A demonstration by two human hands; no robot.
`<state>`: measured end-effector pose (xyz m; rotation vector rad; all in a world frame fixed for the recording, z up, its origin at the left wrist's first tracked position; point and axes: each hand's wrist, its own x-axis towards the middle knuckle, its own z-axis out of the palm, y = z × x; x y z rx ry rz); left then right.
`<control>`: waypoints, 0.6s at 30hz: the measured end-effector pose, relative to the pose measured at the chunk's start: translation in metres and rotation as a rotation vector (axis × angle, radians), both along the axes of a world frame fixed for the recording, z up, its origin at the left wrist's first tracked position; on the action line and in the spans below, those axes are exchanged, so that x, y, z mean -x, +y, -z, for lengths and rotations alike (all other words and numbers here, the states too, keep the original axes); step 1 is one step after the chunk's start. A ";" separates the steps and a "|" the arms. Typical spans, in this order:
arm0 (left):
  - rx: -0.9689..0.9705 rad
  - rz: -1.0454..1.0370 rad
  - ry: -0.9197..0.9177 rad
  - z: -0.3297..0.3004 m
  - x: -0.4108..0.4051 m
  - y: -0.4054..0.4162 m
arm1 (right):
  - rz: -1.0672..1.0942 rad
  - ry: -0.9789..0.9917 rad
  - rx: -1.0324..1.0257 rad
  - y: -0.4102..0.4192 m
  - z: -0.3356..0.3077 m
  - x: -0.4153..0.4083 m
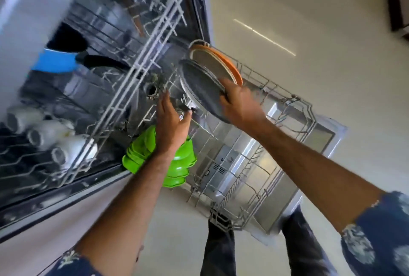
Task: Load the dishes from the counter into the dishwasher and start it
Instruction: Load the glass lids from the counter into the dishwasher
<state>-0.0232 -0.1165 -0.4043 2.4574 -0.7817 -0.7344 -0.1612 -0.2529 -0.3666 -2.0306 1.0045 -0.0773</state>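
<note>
1. Head view: no writing is legible. The right hand [238, 101] grips a grey plate [199, 85] over the lower rack [276, 143], beside an orange plate [225, 63].
2. The left hand [170, 125], fingers spread, hovers above green bowls [177, 169].
3. Pale floor [309, 21] surrounds the open dishwasher door [309, 143].

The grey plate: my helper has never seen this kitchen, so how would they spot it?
Find the pulled-out lower rack of the open dishwasher. At its far end plates stand on edge; the grey plate is nearest, gripped by the right hand. Behind it stands an orange-rimmed plate.
</note>
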 end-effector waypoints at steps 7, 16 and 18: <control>-0.154 0.022 -0.125 0.014 0.001 0.012 | -0.215 0.126 0.005 -0.004 0.050 -0.048; -0.120 0.031 -0.136 0.022 -0.002 0.031 | -0.307 0.192 0.029 0.025 0.097 -0.069; -0.109 0.032 -0.125 0.021 -0.002 0.032 | -0.329 0.184 0.053 0.028 0.103 -0.076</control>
